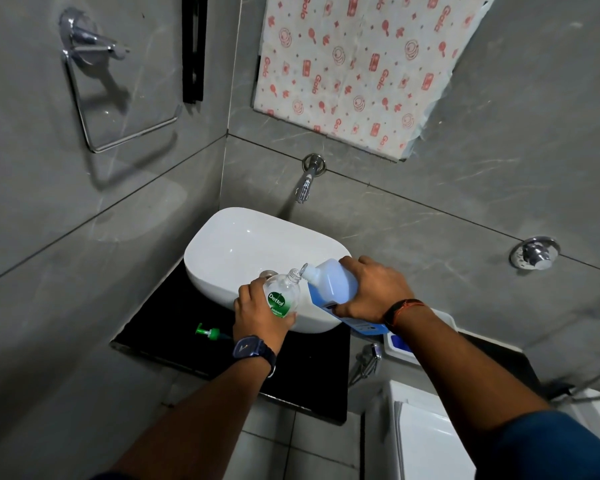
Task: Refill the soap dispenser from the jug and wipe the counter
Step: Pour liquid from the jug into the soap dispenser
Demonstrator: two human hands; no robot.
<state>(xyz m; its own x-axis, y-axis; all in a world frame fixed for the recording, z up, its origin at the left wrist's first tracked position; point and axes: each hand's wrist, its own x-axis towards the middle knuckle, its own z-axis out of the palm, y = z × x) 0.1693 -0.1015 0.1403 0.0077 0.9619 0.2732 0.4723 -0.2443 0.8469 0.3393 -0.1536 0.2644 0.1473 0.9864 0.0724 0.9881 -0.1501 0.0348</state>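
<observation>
At lower centre, left hand (257, 315) grips the soap dispenser (282, 292) above the basin (243, 244), catching spills. Right hand (374, 289) clasps the tilted jug (329, 284), spout at the neck; flow probably started. Pump (208, 332) lies on the counter (174, 327).

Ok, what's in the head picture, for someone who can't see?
The right hand tilts a blue jug, spout at the open neck of a soap bottle the left hand holds by a sink. A green pump lies on the black counter.
</observation>
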